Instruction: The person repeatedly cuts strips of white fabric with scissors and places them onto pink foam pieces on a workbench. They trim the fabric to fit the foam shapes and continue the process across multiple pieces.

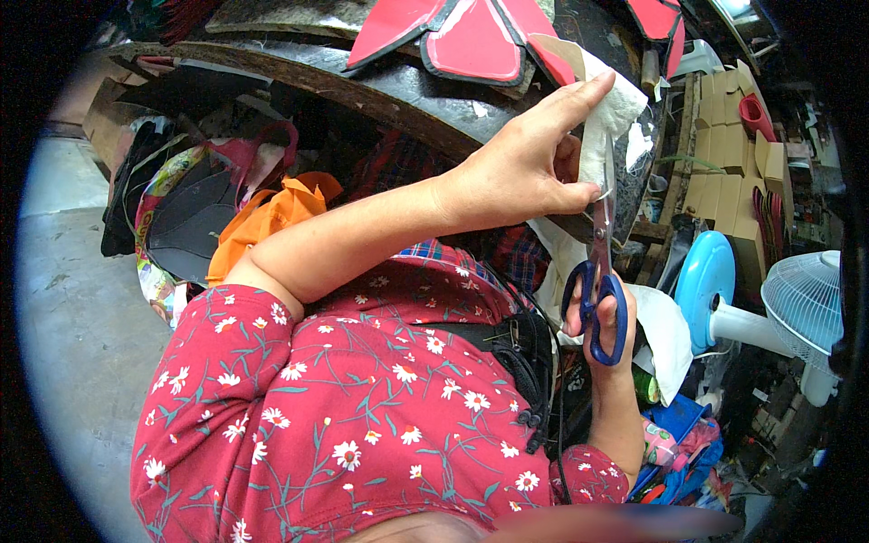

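Scissors (599, 237) with dark blue loops stand near upright, blades pointing away from the person, in the right hand (608, 319), whose fingers curl through the handles. The left hand (520, 149) is partly open, its thumb and upper finger spread wide along a soft white piece (617, 116) with a beige end, the other fingers bending in behind; it seems to steady the piece, though the grip on the far side is hidden. That piece is held up beside the near edge of the dark tabletop (380, 101), its lower end just by the left thumb tip, where the blades lie against or very close to it. Whether they have bitten into the material cannot be told.

Red panels (475, 41) with dark edging lie on the tabletop beyond the left hand. A blue fan (711, 281) is to the right of the scissors, and an orange cloth (272, 217) is left of the body, behind the forearm.

The step in hand looks like snipping or trimming the white piece. The next move calls for a taut hold, blades lined up with the edge, and the left thumb well clear before the handles are squeezed.
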`<state>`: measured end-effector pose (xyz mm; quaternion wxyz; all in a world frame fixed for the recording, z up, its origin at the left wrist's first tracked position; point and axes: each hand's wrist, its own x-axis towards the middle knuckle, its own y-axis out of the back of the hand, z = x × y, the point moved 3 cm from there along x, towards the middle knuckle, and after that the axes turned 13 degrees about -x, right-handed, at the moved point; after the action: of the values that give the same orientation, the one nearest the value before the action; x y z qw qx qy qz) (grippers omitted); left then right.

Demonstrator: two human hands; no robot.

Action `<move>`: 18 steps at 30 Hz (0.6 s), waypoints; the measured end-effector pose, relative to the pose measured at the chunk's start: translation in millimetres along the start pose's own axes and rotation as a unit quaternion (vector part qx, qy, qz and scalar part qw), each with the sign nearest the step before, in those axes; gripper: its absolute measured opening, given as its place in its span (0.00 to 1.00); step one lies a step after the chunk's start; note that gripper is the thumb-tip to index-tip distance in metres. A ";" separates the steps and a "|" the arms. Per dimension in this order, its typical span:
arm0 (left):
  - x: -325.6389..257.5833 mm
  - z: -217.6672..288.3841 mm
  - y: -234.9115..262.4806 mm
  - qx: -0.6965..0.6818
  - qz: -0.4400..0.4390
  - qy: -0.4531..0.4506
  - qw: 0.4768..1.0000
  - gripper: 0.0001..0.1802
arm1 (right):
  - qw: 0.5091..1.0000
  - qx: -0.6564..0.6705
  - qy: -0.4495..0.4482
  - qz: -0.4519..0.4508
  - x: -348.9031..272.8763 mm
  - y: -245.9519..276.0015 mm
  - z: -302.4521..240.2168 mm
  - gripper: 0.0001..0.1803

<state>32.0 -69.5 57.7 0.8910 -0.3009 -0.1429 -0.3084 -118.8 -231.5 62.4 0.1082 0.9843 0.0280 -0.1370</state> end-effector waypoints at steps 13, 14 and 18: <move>4.4 10.4 18.3 0.061 0.043 -0.019 0.997 0.44 | 0.999 -0.029 0.008 -0.021 -1.1 -1.5 1.1 0.38; 3.6 10.2 17.4 0.066 0.041 -0.039 0.996 0.45 | 0.999 -0.034 0.013 -0.024 -1.1 -2.4 1.1 0.38; -0.5 7.5 15.2 0.108 0.037 -0.069 0.991 0.47 | 0.999 -0.024 -0.008 -0.022 -2.7 -1.3 2.2 0.37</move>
<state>40.7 -55.1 56.4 0.9171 -0.2286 -0.2253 -0.2366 -122.1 -230.8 60.9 0.1288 0.9794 0.0525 -0.1463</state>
